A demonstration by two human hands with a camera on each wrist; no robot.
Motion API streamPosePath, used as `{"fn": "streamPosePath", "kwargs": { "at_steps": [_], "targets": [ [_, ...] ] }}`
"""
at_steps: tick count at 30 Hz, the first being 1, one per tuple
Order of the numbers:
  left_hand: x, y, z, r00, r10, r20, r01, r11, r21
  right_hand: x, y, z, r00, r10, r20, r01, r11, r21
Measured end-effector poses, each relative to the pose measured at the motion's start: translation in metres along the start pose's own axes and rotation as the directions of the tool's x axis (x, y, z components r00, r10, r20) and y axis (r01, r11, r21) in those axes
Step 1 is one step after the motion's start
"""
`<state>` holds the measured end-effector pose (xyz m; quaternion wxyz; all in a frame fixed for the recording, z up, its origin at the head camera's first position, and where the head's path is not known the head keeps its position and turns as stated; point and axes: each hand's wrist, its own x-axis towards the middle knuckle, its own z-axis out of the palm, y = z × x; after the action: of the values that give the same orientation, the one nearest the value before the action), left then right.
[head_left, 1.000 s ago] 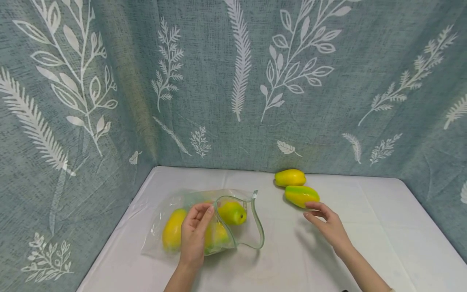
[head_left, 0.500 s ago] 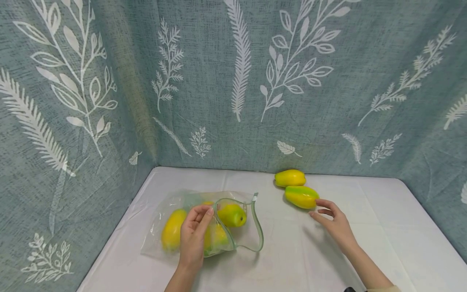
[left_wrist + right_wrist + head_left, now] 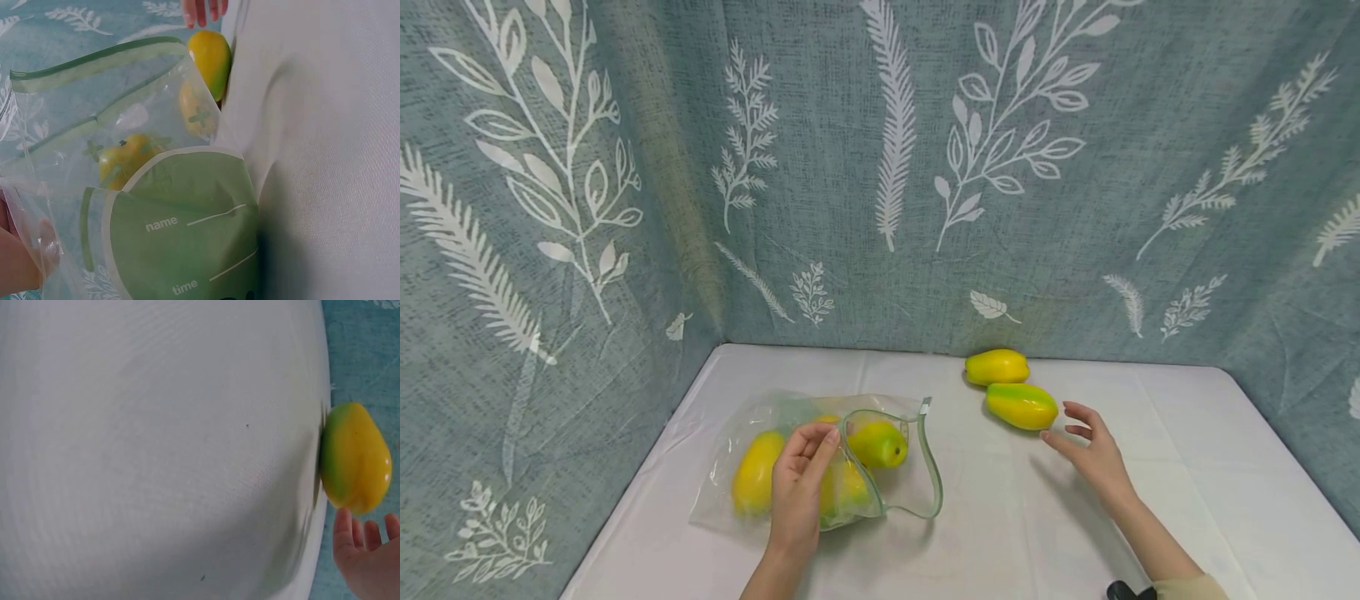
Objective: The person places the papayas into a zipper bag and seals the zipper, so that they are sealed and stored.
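Observation:
A clear zip bag (image 3: 928, 467) with a green seal lies on its side on the table, its mouth toward the right. Several yellow-green papayas (image 3: 880, 443) show through its film. My left hand (image 3: 801, 475) pinches the upper edge of the bag's mouth between thumb and fingers; in the left wrist view a green printed label (image 3: 187, 231) faces the camera. To the right, a green-and-yellow papaya (image 3: 1021, 406) lies on the table. My right hand (image 3: 1093, 450) hovers beside its right end, fingers loosely bent and holding nothing. The right wrist view shows the fingertips (image 3: 342, 519) very near the papaya (image 3: 355, 459).
Another yellow papaya (image 3: 997, 367) lies just behind the loose one, near the back edge of the white-covered table (image 3: 1187, 433). A blue-green curtain (image 3: 850, 167) with white leaf prints hangs behind and at both sides.
My right hand has drawn slightly to the right, off the front papaya's end, and its fingers have spread a little. The left hand and bag have hardly moved.

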<state>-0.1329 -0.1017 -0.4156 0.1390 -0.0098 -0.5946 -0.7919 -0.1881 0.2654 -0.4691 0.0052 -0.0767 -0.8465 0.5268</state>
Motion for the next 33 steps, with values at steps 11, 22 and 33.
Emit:
{"fn": "streamPosePath", "kwargs": {
  "at_steps": [11, 22, 33],
  "targets": [
    [0.0, 0.0, 0.0, 1.0, -0.015, 0.006, 0.015, 1.0, -0.005, 0.013, 0.004, 0.002, 1.0, -0.002, 0.006, 0.002, 1.0, -0.017],
    [-0.001, -0.001, 0.0, 1.0, -0.025, 0.004, 0.025, 1.0, -0.006, 0.029, 0.007, 0.005, 0.999, 0.028, 0.023, -0.027, 0.999, -0.028],
    [-0.002, 0.0, 0.0, 0.999, -0.048, 0.002, 0.048, 0.999, -0.005, 0.035, 0.008, 0.009, 0.999, 0.016, 0.035, -0.015, 1.0, -0.022]
  ]
}}
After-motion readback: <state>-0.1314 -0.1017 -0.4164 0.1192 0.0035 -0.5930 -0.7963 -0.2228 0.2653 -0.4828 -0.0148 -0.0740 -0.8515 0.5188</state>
